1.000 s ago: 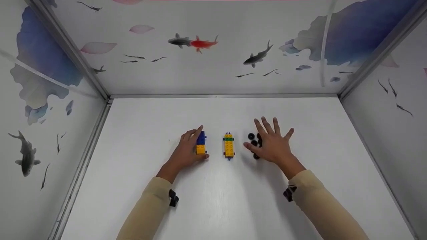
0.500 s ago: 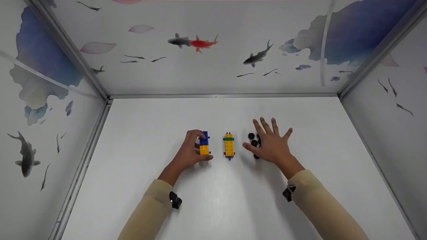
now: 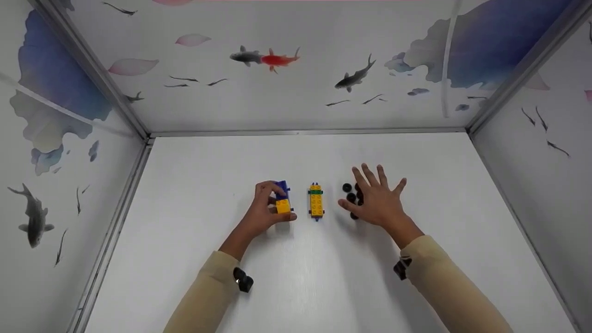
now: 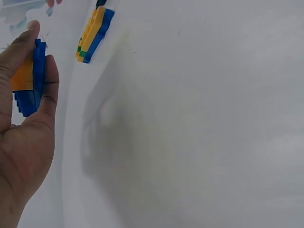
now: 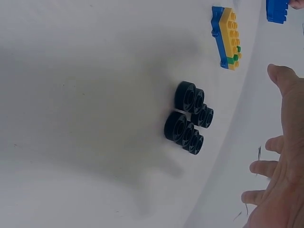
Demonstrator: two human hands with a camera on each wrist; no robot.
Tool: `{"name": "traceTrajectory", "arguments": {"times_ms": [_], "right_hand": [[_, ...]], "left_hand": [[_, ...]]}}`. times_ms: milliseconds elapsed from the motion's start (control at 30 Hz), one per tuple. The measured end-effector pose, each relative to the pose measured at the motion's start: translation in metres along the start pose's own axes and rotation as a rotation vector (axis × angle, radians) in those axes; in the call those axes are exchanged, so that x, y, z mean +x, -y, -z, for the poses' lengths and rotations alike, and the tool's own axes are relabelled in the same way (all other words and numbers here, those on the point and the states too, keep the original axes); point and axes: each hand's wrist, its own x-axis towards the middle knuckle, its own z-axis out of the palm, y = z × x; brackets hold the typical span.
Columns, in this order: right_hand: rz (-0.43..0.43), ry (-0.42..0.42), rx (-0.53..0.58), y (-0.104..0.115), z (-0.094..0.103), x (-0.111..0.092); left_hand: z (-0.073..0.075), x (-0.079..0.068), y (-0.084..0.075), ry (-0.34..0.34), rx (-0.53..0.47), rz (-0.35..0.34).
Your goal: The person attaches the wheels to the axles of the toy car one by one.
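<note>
My left hand grips a toy-brick car body, blue at the far end and yellow at the near end. In the left wrist view, thumb and fingers pinch this car body from both sides, a blue base along one edge. My right hand is spread flat with fingers apart, over several black toy wheels. The right wrist view has the wheels on the table below that hand, which holds nothing. Between the hands lies a second car body, yellow with a green strip on a blue base.
The white table is bounded by a back wall and two side walls, all printed with fish and petals. A metal strip runs along the table's back edge. Small black devices sit at both sleeve cuffs.
My left hand has curled around the blue-and-yellow car body and shifted it slightly right, where it now leans at a small angle. The right hand stays spread over the wheels.
</note>
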Motion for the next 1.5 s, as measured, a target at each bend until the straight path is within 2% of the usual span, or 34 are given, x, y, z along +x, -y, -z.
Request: {"name": "traceTrajectory", "arguments": {"times_ms": [233, 433, 800, 1067, 1267, 1500], "right_hand": [[-0.001, 0.008, -0.018, -0.002, -0.001, -0.002], [0.014, 0.002, -0.005, -0.005, -0.003, -0.004], [0.052, 0.053, 0.043, -0.010, -0.009, -0.007], [0.082, 0.030, 0.045, -0.011, -0.014, -0.010], [0.095, 0.021, 0.018, -0.009, -0.020, -0.011], [0.089, 0.054, 0.031, -0.004, -0.021, -0.011]], "left_hand": [[0.001, -0.004, -0.002, -0.026, -0.139, 0.000], [0.001, -0.005, -0.003, -0.018, -0.188, -0.021], [-0.001, -0.005, -0.003, 0.002, -0.174, -0.063], [-0.004, -0.008, -0.005, 0.002, -0.204, -0.008], [-0.005, -0.007, -0.004, -0.020, -0.186, -0.035], [-0.004, -0.004, -0.005, -0.003, -0.187, -0.011]]}}
